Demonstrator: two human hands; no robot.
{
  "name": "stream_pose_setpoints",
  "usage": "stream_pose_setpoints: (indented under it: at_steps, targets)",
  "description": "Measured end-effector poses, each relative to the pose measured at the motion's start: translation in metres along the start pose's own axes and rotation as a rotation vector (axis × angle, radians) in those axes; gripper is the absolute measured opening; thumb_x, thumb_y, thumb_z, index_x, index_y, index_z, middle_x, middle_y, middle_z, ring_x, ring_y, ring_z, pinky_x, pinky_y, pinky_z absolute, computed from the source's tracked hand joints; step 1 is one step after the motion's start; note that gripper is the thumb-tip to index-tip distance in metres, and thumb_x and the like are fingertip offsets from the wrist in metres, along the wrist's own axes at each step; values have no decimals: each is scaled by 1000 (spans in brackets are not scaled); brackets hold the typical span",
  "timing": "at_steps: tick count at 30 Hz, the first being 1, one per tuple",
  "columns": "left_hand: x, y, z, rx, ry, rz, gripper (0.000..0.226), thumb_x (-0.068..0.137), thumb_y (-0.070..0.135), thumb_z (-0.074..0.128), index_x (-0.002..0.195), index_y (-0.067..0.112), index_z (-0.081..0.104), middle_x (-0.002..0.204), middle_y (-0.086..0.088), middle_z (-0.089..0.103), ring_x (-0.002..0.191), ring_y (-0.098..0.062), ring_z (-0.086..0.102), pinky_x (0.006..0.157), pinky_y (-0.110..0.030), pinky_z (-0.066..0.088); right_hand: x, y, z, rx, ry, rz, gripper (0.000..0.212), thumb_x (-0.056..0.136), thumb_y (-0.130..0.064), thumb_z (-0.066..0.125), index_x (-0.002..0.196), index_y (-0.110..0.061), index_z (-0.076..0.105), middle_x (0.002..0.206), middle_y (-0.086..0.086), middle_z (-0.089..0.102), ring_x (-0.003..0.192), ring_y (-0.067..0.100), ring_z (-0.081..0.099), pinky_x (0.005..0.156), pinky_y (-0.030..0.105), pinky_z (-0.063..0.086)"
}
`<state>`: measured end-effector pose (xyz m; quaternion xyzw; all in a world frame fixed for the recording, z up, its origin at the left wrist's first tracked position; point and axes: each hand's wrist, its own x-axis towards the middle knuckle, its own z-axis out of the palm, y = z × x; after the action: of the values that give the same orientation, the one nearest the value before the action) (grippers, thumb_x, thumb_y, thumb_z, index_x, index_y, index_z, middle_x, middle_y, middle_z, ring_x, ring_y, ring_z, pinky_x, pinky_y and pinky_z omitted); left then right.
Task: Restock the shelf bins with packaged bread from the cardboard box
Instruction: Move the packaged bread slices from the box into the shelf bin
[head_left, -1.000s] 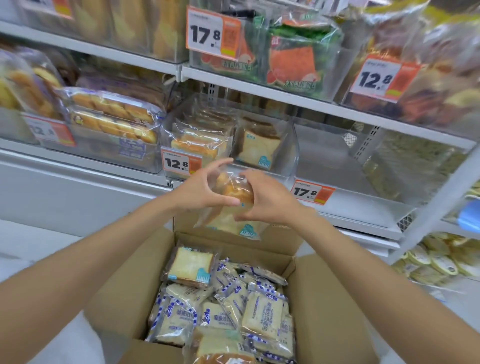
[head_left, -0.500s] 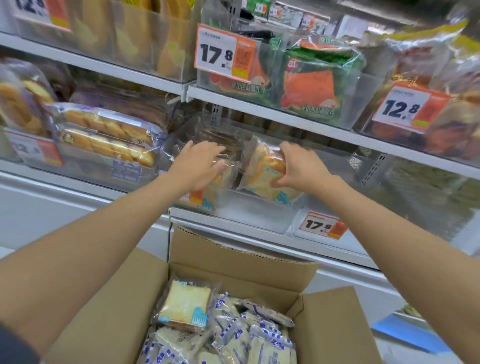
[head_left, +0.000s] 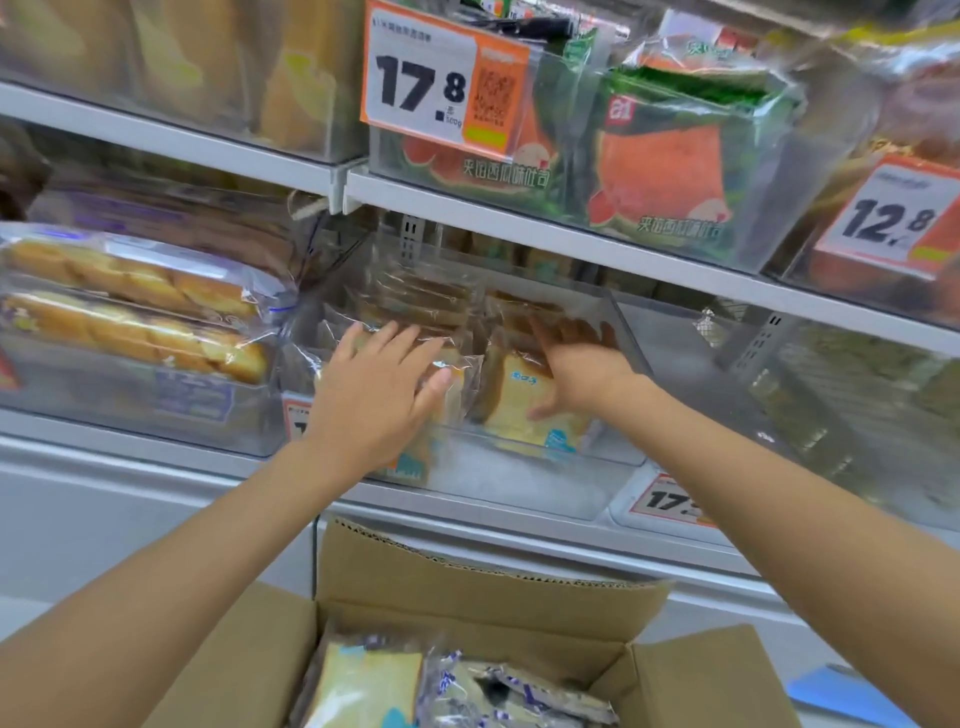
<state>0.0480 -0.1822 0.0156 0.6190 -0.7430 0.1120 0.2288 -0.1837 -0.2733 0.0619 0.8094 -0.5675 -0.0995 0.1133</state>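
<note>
Bread packet (head_left: 522, 402) now sits down in the clear bin (head_left: 519, 488), R column, standing and leaning back; 0.5 s ago it was gripped at the bin mouth. Right hand (head_left: 582, 366) lies over its top. Its fingers (head_left: 569, 332) are stretched fwd and spread, not curled, w/ thumb down across the packet's front face. Left hand (head_left: 371, 397) is flat, palm on the left stack (head_left: 415, 312) of same packets, fingers straight and splayed.

Both forearms reach up and fwd over the cardboard box (head_left: 467, 587), which stands just below the shelf w/ more packets (head_left: 363, 686) inside. Bin's R wall is just beside the right-hand fingers; upper shelf edge (head_left: 571, 234) is close above the bin. Shelf surface (head_left: 675, 395) shows R of bin, w/ a price tag (head_left: 670, 501) at its front lip. Bun packs (head_left: 130, 312) are in the neighbouring bin to L.
</note>
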Motion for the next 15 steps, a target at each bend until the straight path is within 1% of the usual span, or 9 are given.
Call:
stream_pose_setpoints:
  at_steps: [2, 3, 5, 7, 9, 10, 11, 13, 15]
  targets:
    - [0, 0, 1, -4, 12, 1, 66, 97, 53, 12, 138, 22, 54, 141, -5, 55, 136, -26, 44, 115, -48, 22, 2, -1, 1, 190, -31, -33, 125, 67, -51, 83, 155, -29, -3, 148, 8, 44, 128, 29, 48, 102, 38, 40]
    - [0, 0, 1, -4, 21, 1, 65, 97, 52, 14, 137, 22, 55, 140, -6, 56, 135, -26, 45, 114, -48, 23, 2, 0, 2, 276, -35, -61, 125, 67, -46, 85, 154, -33, -3, 148, 7, 45, 126, 27, 50, 100, 35, 42]
    - [-1, 0, 1, -3, 34, -3, 63, 98, 51, 16, 136, 21, 56, 138, -6, 58, 133, -27, 47, 113, -49, 24, 2, 5, 1, 360, -31, -124, 123, 67, -43, 86, 153, -40, -3, 155, 3, 36, 131, 25, 46, 104, 30, 40]
    - [-1, 0, 1, 0, 44, 2, 62, 98, 50, 17, 135, 20, 57, 137, -7, 59, 132, -27, 49, 112, -49, 26, -3, 9, -1, 257, -10, -184, 122, 69, -49, 82, 152, -41, -7, 161, 1, 21, 140, 25, 35, 111, 31, 31]
    - [-2, 1, 0, 3, 51, 8, 61, 98, 49, 18, 134, 19, 58, 135, -8, 60, 130, -28, 50, 111, -49, 27, -10, 9, -3, 39, 60, -187, 125, 67, -64, 75, 151, -38, -14, 164, 0, 4, 149, 25, 15, 120, 42, 14]
    - [-2, 1, 0, 3, 50, 8, 61, 98, 49, 18, 134, 19, 58, 135, -8, 60, 130, -28, 50, 111, -49, 28, -13, 7, -3, -21, 91, -169, 128, 65, -68, 73, 152, -36, -14, 164, 1, 0, 150, 26, 10, 121, 48, 9]
    - [-2, 1, 0, 1, 49, 6, 61, 98, 49, 18, 134, 19, 58, 135, -8, 60, 130, -28, 50, 111, -49, 28, -15, 3, -4, -22, 97, -145, 127, 65, -68, 73, 152, -34, -12, 164, 3, 2, 149, 28, 11, 120, 51, 9]
    - [-2, 1, 1, -4, 45, 4, 62, 98, 49, 18, 134, 19, 58, 135, -7, 60, 130, -28, 50, 112, -49, 27, -15, -4, -1, 66, 43, -123, 119, 73, -54, 76, 154, -31, -8, 161, 8, 18, 142, 32, 30, 117, 49, 24]
    - [-2, 0, 1, -3, 41, 5, 62, 99, 50, 17, 134, 20, 58, 136, -7, 59, 131, -28, 50, 112, -49, 27, -11, -5, 1, 174, 9, -146, 111, 79, -34, 77, 155, -30, -2, 153, 9, 36, 128, 30, 47, 105, 40, 41]
